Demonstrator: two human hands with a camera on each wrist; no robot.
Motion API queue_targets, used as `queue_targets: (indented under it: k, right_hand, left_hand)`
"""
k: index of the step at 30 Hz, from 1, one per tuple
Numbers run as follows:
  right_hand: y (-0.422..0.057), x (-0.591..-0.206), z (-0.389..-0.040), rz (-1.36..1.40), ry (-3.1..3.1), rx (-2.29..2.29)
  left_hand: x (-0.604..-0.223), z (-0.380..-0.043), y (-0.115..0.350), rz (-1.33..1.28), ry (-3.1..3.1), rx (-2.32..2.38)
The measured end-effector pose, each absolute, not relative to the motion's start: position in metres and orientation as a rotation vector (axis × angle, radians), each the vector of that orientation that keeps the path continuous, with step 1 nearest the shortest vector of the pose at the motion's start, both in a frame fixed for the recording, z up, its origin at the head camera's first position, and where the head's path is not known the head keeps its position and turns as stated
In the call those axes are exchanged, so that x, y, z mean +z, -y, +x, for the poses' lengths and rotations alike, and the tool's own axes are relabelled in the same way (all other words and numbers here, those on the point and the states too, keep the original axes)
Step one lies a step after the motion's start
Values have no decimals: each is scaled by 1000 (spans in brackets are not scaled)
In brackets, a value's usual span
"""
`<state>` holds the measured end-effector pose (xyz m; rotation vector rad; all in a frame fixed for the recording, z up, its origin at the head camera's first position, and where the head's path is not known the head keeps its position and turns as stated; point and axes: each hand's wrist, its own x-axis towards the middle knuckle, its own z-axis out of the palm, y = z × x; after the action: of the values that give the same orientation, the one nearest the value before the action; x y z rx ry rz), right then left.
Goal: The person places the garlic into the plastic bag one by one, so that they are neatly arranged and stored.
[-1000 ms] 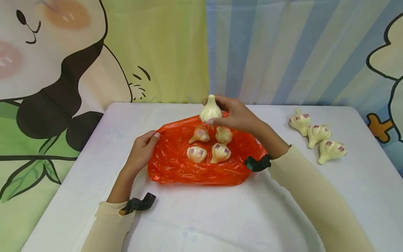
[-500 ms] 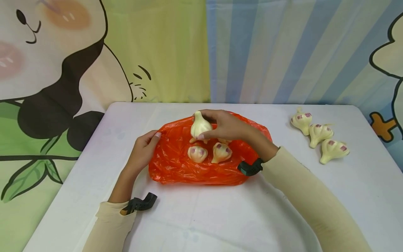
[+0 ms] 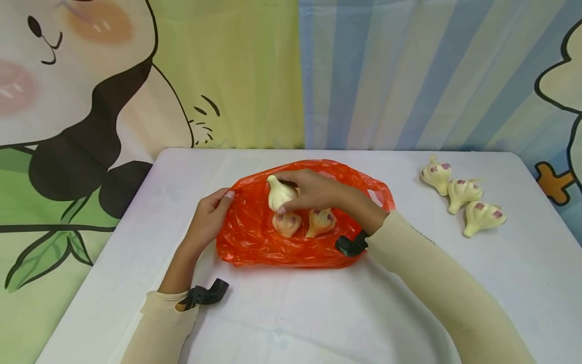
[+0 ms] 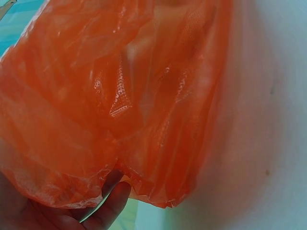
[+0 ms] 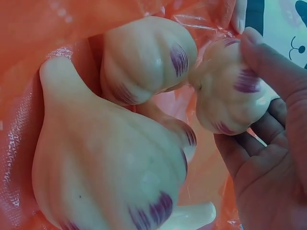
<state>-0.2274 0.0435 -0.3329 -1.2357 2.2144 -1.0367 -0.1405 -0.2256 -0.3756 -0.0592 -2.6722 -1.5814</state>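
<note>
A red plastic bag [image 3: 254, 242] lies spread on the white table, its mouth facing up. My left hand [image 3: 206, 217] pinches the bag's left rim between thumb and fingers; the left wrist view shows the thin film [image 4: 120, 120] bunched at the thumb. Inside the bag's mouth, my right hand [image 3: 309, 191] grips a pale garlic bulb [image 3: 278, 194] with its stem up. Two more garlic bulbs with purple marks, a left one [image 3: 286, 225] and a right one [image 3: 321, 222], lie just below it. In the right wrist view the held bulb [image 5: 230, 88] sits between thumb and fingers, and others crowd beside it.
Three garlic bulbs lie in a slanting row at the table's right: a far one [image 3: 436, 176], a middle one [image 3: 463, 193] and a near one [image 3: 484, 217]. A printed curtain [image 3: 254, 76] hangs behind the table [image 3: 282, 318].
My right hand has moved down and to the left with the garlic bulb, from above the bag's far rim into its mouth. The left hand keeps its hold on the bag.
</note>
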Motion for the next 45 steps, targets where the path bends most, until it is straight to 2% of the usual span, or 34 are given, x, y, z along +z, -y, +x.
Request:
queue_targets:
  k: [45]
  right_hand:
    - [-65,-350,-230,-1133,-2285,-1149]
  left_hand:
    - [-371,-139,226,-41,2668,-1572]
